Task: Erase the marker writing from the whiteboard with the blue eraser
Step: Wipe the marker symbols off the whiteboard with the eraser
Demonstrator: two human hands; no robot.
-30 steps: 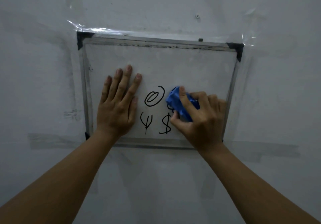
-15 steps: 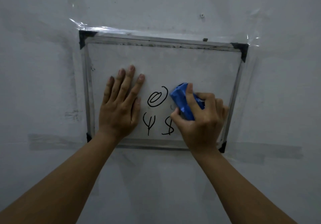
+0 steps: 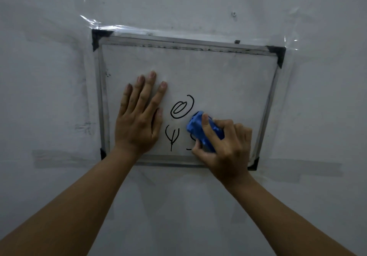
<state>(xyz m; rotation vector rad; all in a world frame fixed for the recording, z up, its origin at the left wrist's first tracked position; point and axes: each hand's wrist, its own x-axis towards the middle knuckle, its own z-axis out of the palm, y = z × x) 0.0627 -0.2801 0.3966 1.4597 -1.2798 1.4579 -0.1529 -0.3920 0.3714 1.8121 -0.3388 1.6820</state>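
Note:
A small whiteboard (image 3: pixel 218 72) in a metal frame with black corner caps is taped to a pale wall. Black marker writing remains on its lower middle: an @ sign (image 3: pixel 181 107), a Y-like mark (image 3: pixel 172 136) below it, and a fragment of a $ sign (image 3: pixel 190 145) mostly covered. My right hand (image 3: pixel 226 146) grips the blue eraser (image 3: pixel 200 130) and presses it on the $ sign. My left hand (image 3: pixel 140 116) lies flat on the board's lower left, fingers spread, holding nothing.
Clear plastic film (image 3: pixel 103 26) and tape strips hold the board's top edge. Grey tape bands (image 3: pixel 65 158) run along the wall at the height of the board's bottom edge. A small screw (image 3: pixel 234 13) sticks out of the wall above.
My right hand has slid the eraser down and slightly left, from beside the @ sign onto the $ sign, most of which is now hidden. The left hand stays flat in place.

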